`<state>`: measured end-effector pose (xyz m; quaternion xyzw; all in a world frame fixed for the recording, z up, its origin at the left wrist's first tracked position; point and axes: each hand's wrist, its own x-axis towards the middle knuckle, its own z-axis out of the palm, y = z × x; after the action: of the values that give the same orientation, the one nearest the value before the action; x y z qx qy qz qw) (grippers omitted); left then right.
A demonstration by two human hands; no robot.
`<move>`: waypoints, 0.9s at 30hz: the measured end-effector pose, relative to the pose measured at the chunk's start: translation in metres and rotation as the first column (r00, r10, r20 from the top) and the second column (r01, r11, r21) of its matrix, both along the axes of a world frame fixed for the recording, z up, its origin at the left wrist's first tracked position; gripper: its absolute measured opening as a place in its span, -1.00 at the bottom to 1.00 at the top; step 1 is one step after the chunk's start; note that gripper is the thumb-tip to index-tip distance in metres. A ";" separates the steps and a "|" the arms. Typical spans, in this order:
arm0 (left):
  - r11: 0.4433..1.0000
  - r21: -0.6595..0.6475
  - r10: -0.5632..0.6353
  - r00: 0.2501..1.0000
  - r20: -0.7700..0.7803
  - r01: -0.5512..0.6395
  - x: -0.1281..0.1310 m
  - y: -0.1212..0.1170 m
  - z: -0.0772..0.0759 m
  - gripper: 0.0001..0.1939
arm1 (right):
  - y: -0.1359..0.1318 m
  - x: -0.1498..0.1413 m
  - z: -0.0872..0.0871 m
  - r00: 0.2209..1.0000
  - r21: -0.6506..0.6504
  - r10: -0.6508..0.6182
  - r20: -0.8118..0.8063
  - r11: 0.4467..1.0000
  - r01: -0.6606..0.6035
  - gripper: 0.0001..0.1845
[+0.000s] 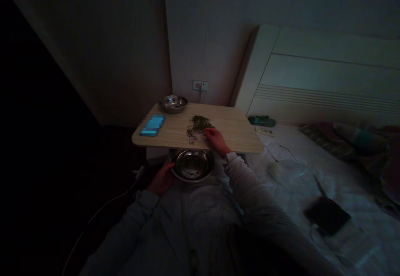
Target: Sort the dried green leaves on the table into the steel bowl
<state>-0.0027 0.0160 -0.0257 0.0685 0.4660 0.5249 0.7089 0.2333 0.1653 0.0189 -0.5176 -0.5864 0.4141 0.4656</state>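
My left hand (pixel 164 179) grips the left rim of a shiny steel bowl (pixel 204 165), held over my lap below the table's near edge. Some small dark bits lie in its bottom. On the small wooden table (pixel 233 121) is a loose heap of small green pieces (pixel 200 121), like dried leaves or beans; their kind is unclear in the dim light. My right hand (pixel 217 140) rests at the heap's near right side, fingers pinched together. Whatever is between those fingertips is too small to make out.
A second steel bowl (pixel 173 104) stands at the table's back left corner, with a blurred lit phone (pixel 152 125) in front. To the right, a bed (pixel 281 184) carries a green bottle (pixel 261 120), a remote (pixel 264 131) and a dark flat object (pixel 327 215). A cable (pixel 106 204) trails on the left.
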 end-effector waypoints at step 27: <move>1.000 -0.014 -0.014 1.000 0.003 0.014 0.007 -0.005 0.013 -0.73 | 0.001 0.002 -0.008 0.993 0.003 0.104 -0.056 0.995 -0.104 -0.73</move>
<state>0.0043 0.0110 -0.0128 0.0659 0.4682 0.5168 0.7137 0.2351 0.1664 0.0112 -0.4746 -0.5994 0.4520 0.4596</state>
